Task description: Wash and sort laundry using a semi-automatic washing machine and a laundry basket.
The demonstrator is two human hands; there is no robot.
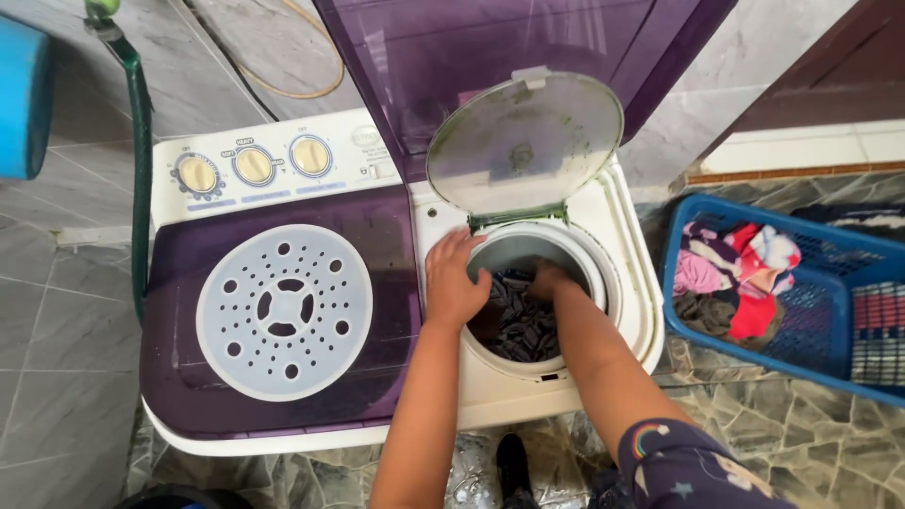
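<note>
**Dark laundry in the spin tub, both my hands at it**

The dark laundry point(521, 325) lies bunched in the small round spin tub point(592, 273) on the right side of my twin-tub washing machine point(377, 188). It fills the lower part of the tub and none of it hangs over the rim.

My left hand point(454, 280) rests on the tub's left rim, fingers spread wide and curled over the edge, holding nothing but the rim. My right hand point(547, 281) reaches down inside the tub and touches the clothes; its fingers are sunk among the folds, so I cannot tell whether they grip a piece or only press on it.

The round inner lid point(524, 141) of the tub stands tilted up behind my hands, and the purple outer cover point(490, 47) is raised behind that. On the closed purple wash-tub lid to the left lies a pale perforated disc point(284, 312), well apart from the spin tub. Three dials point(255, 165) sit on the panel behind it.

To my right on the floor stands a blue basket point(681, 316) with a few coloured garments point(735, 273) in it, only partly full.

As I judge it, the work is midway: the clothes are in the tub, the lids are open, the disc is not on the load, and the basket has room.
</note>
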